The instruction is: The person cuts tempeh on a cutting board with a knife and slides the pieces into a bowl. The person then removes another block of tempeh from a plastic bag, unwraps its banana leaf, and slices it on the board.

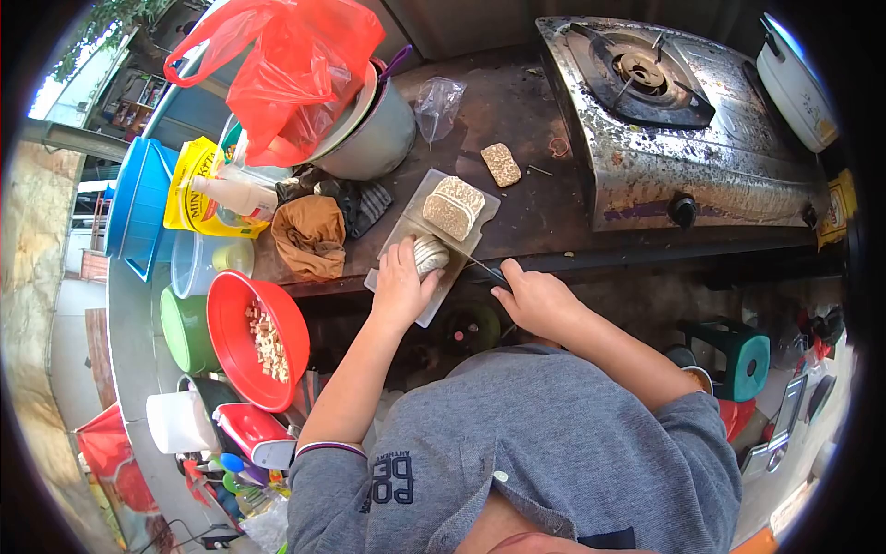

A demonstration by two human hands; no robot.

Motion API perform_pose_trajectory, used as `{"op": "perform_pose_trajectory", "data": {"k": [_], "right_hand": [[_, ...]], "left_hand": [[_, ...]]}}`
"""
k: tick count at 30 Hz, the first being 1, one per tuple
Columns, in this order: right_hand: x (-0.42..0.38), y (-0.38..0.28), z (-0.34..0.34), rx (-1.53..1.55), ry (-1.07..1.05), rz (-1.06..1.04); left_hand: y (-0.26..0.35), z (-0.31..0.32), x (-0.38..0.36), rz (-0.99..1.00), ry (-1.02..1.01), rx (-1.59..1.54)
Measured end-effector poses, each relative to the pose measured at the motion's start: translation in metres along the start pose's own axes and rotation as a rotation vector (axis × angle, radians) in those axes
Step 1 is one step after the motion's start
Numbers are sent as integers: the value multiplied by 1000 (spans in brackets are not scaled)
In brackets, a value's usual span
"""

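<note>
My left hand (400, 284) is closed over a sliced tempeh block (428, 256) on a pale cutting board (386, 249), pressing it down with the fingers. Gripped by its dark handle in my right hand (537, 303) is a knife (485, 269), its blade reaching across the board against or close to the held tempeh. Just beyond lies a larger tempeh piece or stack (452, 209), also on the board. A separate tempeh block (501, 164) rests on the dark counter. Whether the blade is inside the held tempeh cannot be made out.
A worn gas stove (701, 175) stands at the right. Left of the board are a brown cloth-like bundle (307, 237), a grey pot (374, 138) under red plastic bags (295, 74), and a red basin (293, 323) with many small cut pieces.
</note>
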State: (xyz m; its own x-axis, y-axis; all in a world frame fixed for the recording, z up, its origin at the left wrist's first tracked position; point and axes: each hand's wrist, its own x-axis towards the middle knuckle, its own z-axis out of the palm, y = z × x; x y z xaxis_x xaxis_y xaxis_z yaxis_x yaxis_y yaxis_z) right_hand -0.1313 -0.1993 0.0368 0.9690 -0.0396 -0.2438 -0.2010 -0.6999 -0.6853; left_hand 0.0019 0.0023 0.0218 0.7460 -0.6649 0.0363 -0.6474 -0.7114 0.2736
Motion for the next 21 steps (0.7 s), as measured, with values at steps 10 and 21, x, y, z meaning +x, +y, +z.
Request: {"op": "perform_pose_trajectory", "data": {"k": [10, 21], "right_hand": [[-2, -8, 9, 32, -42, -28], [-2, -9, 12, 46, -11, -68]], "left_hand": [[-3, 4, -2, -23, 38, -29], [7, 12, -5, -127, 87, -41]]}}
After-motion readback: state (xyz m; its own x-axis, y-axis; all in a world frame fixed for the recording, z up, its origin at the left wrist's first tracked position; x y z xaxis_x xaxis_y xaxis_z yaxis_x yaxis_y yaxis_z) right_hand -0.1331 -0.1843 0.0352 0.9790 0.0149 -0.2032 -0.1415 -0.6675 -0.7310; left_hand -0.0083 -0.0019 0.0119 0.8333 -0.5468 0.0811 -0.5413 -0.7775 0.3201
